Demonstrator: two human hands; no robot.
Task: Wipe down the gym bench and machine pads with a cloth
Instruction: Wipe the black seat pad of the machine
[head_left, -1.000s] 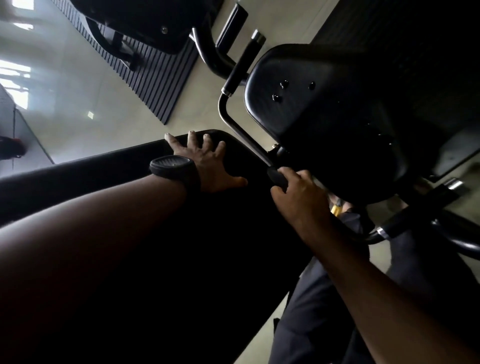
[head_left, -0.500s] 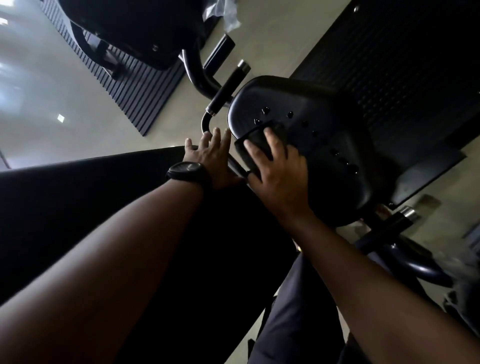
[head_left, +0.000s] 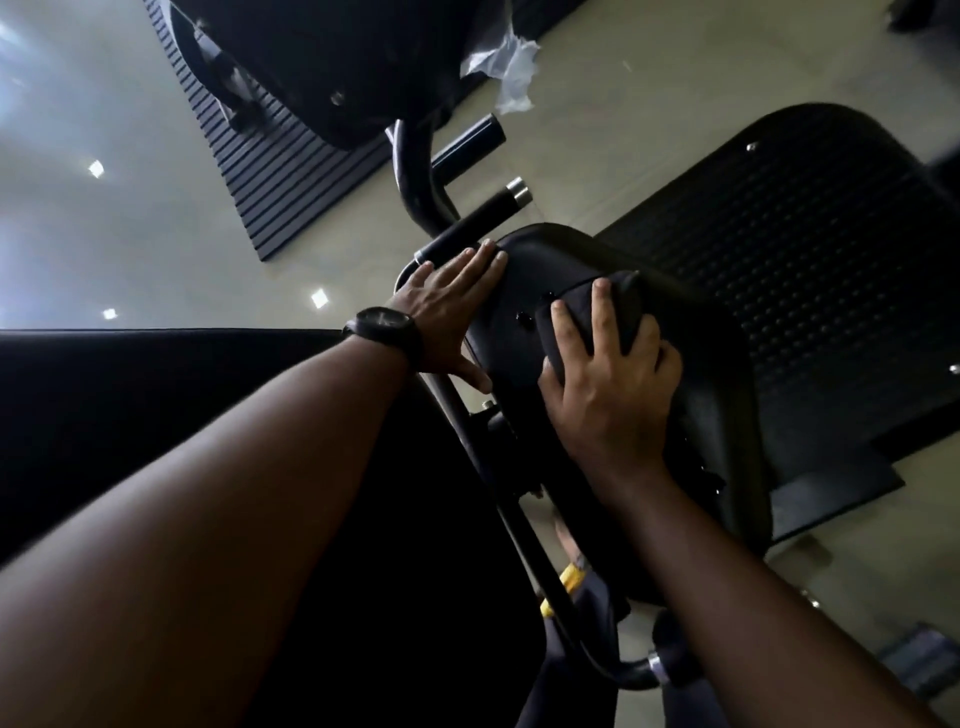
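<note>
Centre of view, head camera looking down: black seat pad (head_left: 701, 374) of a gym machine, with both of the person's hands on it. Right hand (head_left: 608, 395) lies on a dark cloth (head_left: 584, 319), fingers spread and nearly straight across its top, thumb at its near edge. I read this as a flat press that pins the cloth to the pad's upper face, not a clenched grasp. The cloth sits folded on the part of the pad nearer the left hand, just beside two small bolt heads (head_left: 522, 318).

Left hand (head_left: 447, 306) is released and holds nothing. Its four fingers lie straight and together along the pad's rounded left edge, and the thumb splays back toward the wearer against the pad's side. A black watch (head_left: 384, 327) circles the left wrist. Just beyond the left fingertips a black handle (head_left: 483, 218) with a chrome end cap slants up to the right; whether the fingers touch it I cannot tell.

Left of the pad, under the left forearm, runs the long black bench (head_left: 156, 395), too dark for me to make out surface detail. A bent black tube (head_left: 524, 545) passes between bench and pad, with a yellow tag (head_left: 571, 576) beside it lower down.

Beyond these lie a pale glossy floor (head_left: 104, 234), a ribbed dark mat (head_left: 280, 171) at upper left, a studded dark mat (head_left: 805, 260) behind the pad at right, and crumpled clear wrapping (head_left: 506, 67) near the top edge.
</note>
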